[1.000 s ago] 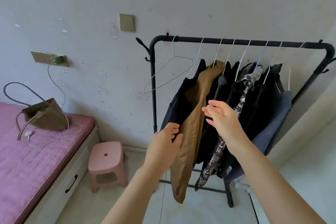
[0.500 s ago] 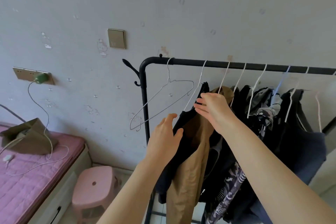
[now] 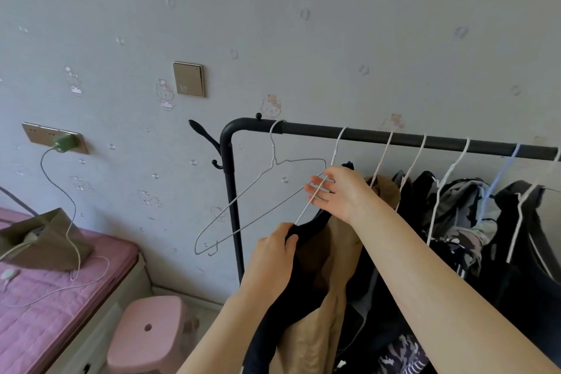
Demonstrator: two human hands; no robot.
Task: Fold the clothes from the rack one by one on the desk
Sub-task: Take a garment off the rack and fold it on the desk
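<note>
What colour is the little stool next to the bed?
The stool is pink, seen in the head view.

You will find no legible text, label, brand or number on any surface in view.

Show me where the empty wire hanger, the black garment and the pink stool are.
empty wire hanger (image 3: 274, 161), head view, on its neck below the hook.
black garment (image 3: 306, 232), head view, on its shoulder edge beside the left hand's thumb.
pink stool (image 3: 151, 322), head view, on its seat top.
</note>
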